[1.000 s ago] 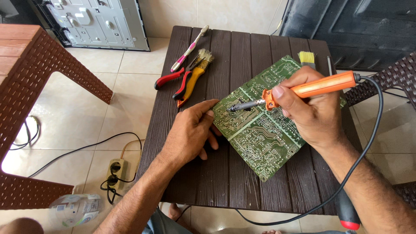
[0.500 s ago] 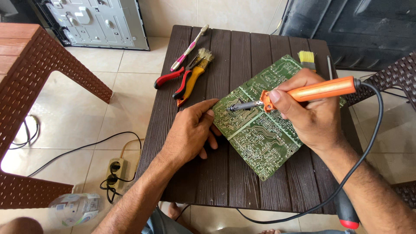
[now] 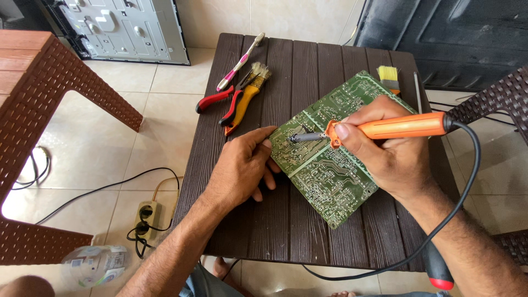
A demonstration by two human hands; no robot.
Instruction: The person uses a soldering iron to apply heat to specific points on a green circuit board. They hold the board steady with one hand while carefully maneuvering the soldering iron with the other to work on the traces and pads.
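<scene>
A green circuit board (image 3: 330, 176) lies solder side up on a small dark brown slatted table (image 3: 275, 231). My right hand (image 3: 385, 154) grips an orange-handled soldering iron (image 3: 401, 126), its metal tip (image 3: 294, 137) resting on the board's left part. Its black cord (image 3: 467, 181) loops off to the right. My left hand (image 3: 242, 170) lies flat on the table with fingertips pressing the board's left edge, holding nothing.
Red-handled pliers (image 3: 220, 102), a yellow-handled brush (image 3: 247, 96) and a pink toothbrush (image 3: 239, 63) lie at the table's back left. A small yellow brush (image 3: 388, 77) sits behind the board. A power strip (image 3: 146, 217) and cables lie on the tiled floor beside a red-brown table (image 3: 49, 82).
The soldering iron tip has shifted slightly to the left along the board. My left hand has stayed on the board's edge.
</scene>
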